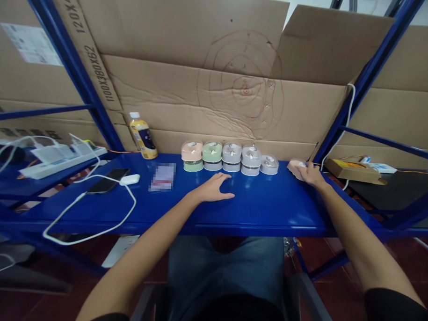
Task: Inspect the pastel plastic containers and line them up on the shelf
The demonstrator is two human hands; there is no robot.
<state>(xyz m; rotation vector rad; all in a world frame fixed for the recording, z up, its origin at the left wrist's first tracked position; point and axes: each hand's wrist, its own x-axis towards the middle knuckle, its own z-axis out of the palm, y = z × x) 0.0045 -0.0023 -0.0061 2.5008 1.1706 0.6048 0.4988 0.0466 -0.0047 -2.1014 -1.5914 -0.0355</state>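
At the right end of the blue shelf, my right hand grips a small pink rounded case, which looks tilted. My left hand hovers over or rests on the middle of the shelf, thumb and fingers apart, with nothing between them. Behind it stands a row of similar cases: a pink case on a green one, a green-topped stack, a grey stack and another grey stack. A single grey case ends the row on the right.
A yellow drink bottle stands back left, with a blurred card near it. Further left lie a phone, a white cable and a power strip. Cardboard walls the back; blue posts flank the shelf.
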